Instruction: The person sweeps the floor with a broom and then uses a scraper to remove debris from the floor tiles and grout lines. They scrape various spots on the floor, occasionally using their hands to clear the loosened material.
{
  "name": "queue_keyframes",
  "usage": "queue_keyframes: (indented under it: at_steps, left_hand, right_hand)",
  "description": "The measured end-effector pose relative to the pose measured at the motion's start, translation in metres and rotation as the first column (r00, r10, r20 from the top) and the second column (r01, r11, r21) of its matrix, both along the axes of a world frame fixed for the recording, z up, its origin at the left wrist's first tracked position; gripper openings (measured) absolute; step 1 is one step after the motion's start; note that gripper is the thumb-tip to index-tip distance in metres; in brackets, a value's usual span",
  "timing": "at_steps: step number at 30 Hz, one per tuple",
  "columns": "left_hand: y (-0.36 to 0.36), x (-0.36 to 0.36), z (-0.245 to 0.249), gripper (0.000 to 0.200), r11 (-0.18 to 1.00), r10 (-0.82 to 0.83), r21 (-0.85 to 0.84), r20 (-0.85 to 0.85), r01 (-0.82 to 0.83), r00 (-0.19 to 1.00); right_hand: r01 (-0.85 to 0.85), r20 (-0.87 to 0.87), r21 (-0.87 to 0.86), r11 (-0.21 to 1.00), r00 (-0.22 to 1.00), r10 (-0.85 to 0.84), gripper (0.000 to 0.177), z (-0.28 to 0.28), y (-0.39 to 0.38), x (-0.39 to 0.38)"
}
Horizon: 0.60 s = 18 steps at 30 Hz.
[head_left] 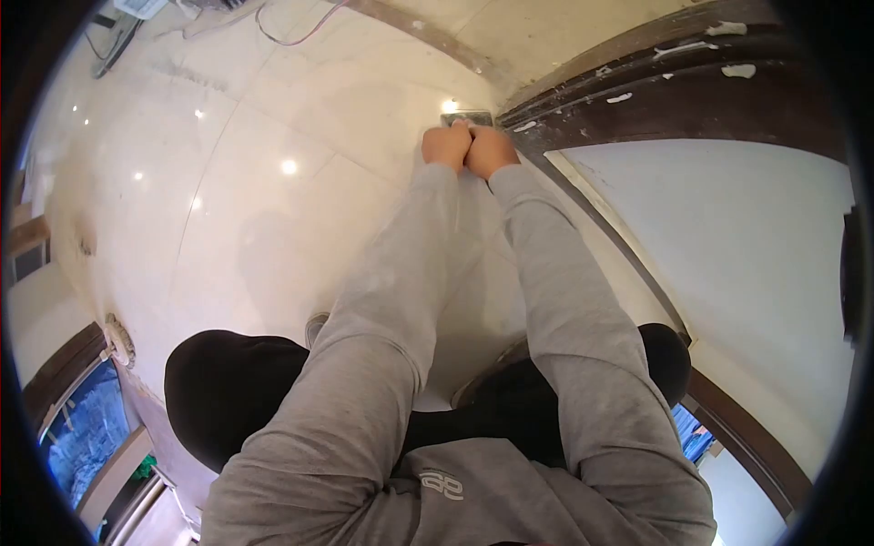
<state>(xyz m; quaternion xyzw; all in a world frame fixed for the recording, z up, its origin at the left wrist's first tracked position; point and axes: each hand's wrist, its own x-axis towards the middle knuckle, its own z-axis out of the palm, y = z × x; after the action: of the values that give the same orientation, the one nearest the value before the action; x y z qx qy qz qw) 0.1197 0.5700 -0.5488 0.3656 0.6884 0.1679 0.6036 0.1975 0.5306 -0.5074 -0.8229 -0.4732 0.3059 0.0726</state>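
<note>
1. Only the head view here, fisheye, looking straight down the person's arms.
2. Left hand point(446, 144) and right hand point(492, 150) are stretched out in front and pressed right against each other, knuckle to knuckle, down at the floor point(273, 209).
3. Grip: both hands are curled up into fists, fingers tucked under. Whether they've actually got hold of anything I honestly can't tell, since the fingertips are hidden.
4. Poking out just beyond the knuckles is a small grey plate point(467, 117), flat and rectangular, a bit shiny. It sits on the floor, touching or almost touching both hands, right at the foot of the dark wood trim point(674, 91). Too small to say what it is exactly.
5. The trim runs off to the right from the plate and has white putty blobs point(737, 69) stuck on it. Below it there's a plain white wall point(728, 237).
6. The floor is glossy cream tile with light spots reflecting in it.
7. Grey sleeves point(546, 264) cover both arms up to the wrists, and black-clad knees point(228, 387) show underneath at both sides.
8. Some cables point(291, 36) lie on the floor well away, top left.
</note>
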Motion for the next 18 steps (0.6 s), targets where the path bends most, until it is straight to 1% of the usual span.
queue_keyframes:
  at_steps: [1, 3, 4, 5, 6, 7, 9, 10, 11, 12, 13, 15, 16, 17, 18]
  left_hand:
    - [-0.014, 0.0, -0.011, 0.05, 1.0, -0.008, 0.001, 0.002, 0.008, 1.0]
    - [-0.048, -0.006, -0.032, 0.054, 0.963, -0.086, 0.234, -0.201, 0.133, 0.976]
    - [-0.069, -0.008, -0.028, 0.056, 0.979, 0.121, 0.165, -0.016, -0.117, 0.992]
    - [-0.091, -0.006, -0.022, 0.059, 0.936, 0.337, 0.055, 0.152, -0.349, 0.929]
    - [-0.11, -0.009, -0.004, 0.057, 0.91, 0.413, -0.074, 0.269, -0.409, 0.87]
    - [-0.125, -0.01, 0.014, 0.055, 0.871, 0.491, -0.209, 0.372, -0.444, 0.788]
    - [-0.149, -0.005, 0.023, 0.052, 0.851, 0.525, -0.239, 0.349, -0.468, 0.776]
    - [-0.158, -0.004, 0.026, 0.048, 0.829, 0.557, -0.267, 0.32, -0.492, 0.766]
    - [-0.163, -0.004, 0.029, 0.048, 0.822, 0.567, -0.272, 0.321, -0.5, 0.758]
    - [-0.166, -0.003, 0.032, 0.046, 0.856, 0.516, -0.213, 0.324, -0.471, 0.793]
    - [-0.167, -0.002, 0.035, 0.043, 0.888, 0.46, -0.151, 0.324, -0.434, 0.827]
    - [-0.166, 0.001, 0.036, 0.042, 0.885, 0.466, -0.175, 0.323, -0.432, 0.823]
    - [-0.163, 0.001, 0.037, 0.042, 0.879, 0.476, -0.199, 0.311, -0.433, 0.823]
    - [-0.161, 0.001, 0.03, 0.042, 0.877, 0.48, -0.196, 0.31, -0.439, 0.821]
    - [-0.164, 0.004, 0.01, 0.041, 0.895, 0.445, -0.13, 0.281, -0.426, 0.85]
  right_hand:
    - [0.008, 0.002, 0.001, 1.0, 1.0, -0.008, 0.038, 0.004, -0.01, 0.0]
    - [-0.018, -0.114, 0.08, 0.997, 0.993, 0.027, 0.044, 0.012, -0.045, -0.003]
    - [-0.023, -0.118, 0.075, 0.997, 0.992, 0.031, 0.044, 0.013, -0.064, -0.001]
    - [-0.073, -0.163, 0.187, 0.98, 0.981, 0.105, 0.05, 0.012, -0.083, 0.007]
    - [-0.115, -0.196, 0.301, 0.947, 0.964, 0.18, 0.056, 0.014, -0.098, 0.014]
    - [-0.118, -0.194, 0.301, 0.946, 0.964, 0.182, 0.056, 0.019, -0.107, 0.018]
    - [-0.005, -0.149, 0.039, 0.999, 0.989, 0.011, 0.059, 0.032, -0.12, 0.028]
    - [-0.017, -0.144, 0.032, 0.999, 0.989, 0.021, 0.059, 0.027, -0.131, 0.039]
    - [-0.074, -0.11, 0.072, 0.995, 0.991, 0.081, 0.06, 0.016, -0.143, 0.051]
    - [-0.128, -0.072, 0.114, 0.985, 0.988, 0.137, 0.06, 0.018, -0.146, 0.053]
    - [-0.131, -0.064, 0.116, 0.984, 0.988, 0.139, 0.06, 0.019, -0.149, 0.054]
    - [-0.18, -0.054, 0.02, 0.983, 0.982, 0.181, 0.056, 0.024, -0.152, 0.052]
    - [-0.185, -0.052, 0.025, 0.982, 0.981, 0.186, 0.056, 0.024, -0.147, 0.047]
    - [-0.169, -0.046, -0.009, 0.986, 0.985, 0.169, 0.054, 0.021, -0.139, 0.038]
    - [-0.154, -0.042, -0.046, 0.987, 0.988, 0.152, 0.051, 0.018, -0.132, 0.031]
